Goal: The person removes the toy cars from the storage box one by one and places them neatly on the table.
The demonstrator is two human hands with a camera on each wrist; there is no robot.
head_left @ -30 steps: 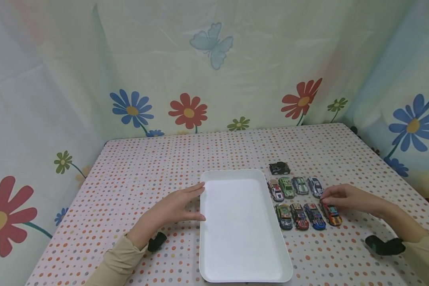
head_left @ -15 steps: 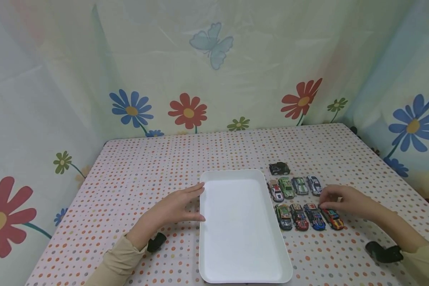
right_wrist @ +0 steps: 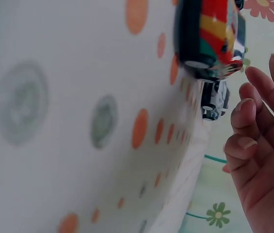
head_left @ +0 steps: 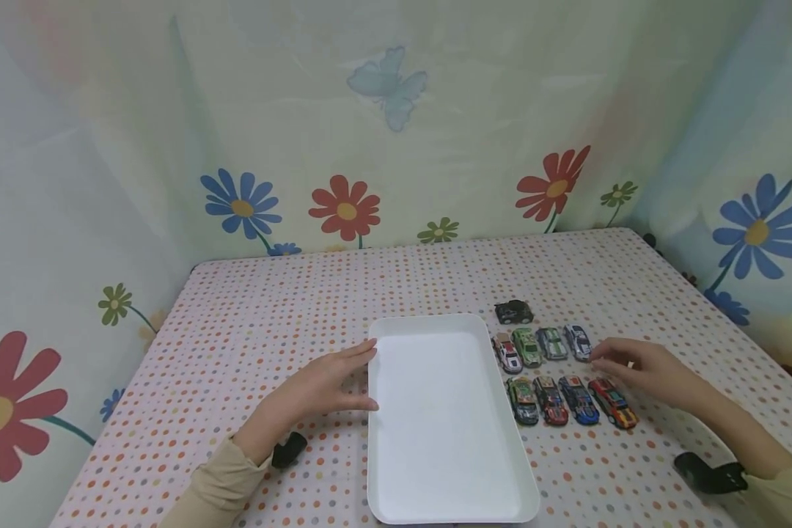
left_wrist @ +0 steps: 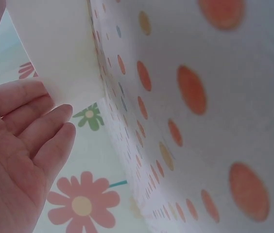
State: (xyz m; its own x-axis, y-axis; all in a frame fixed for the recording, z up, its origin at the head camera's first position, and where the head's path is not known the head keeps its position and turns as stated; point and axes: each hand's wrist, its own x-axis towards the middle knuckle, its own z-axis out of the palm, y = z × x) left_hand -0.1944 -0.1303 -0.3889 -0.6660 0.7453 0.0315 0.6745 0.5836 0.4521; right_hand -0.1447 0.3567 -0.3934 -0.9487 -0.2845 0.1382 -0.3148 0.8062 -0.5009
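A white tray (head_left: 449,433) lies lengthwise on the spotted table. Along its left rim rests my left hand (head_left: 323,385), thumb and fingers spread; the left wrist view shows its fingertips (left_wrist: 61,114) against the tray wall. To the tray's right, small toy cars stand in two rows. My right hand (head_left: 650,370) hovers by the right end of the rows, its fingers loosely bent around nothing. Below its fingertips is a red and yellow toy car (head_left: 612,403); just beyond them stands a white and dark toy car (head_left: 578,343). Whether they touch the latter, I cannot tell.
A black toy car (head_left: 513,312) sits apart behind the rows. The front row also holds a blue toy car (head_left: 579,400); a light green toy car (head_left: 526,347) is in the back row. Flowered curtains (head_left: 396,169) enclose the table behind and at both sides.
My right hand has let go of the red and yellow car and drawn slightly up and away from it. That car now stands slightly angled at the row's end. My left hand stays put.
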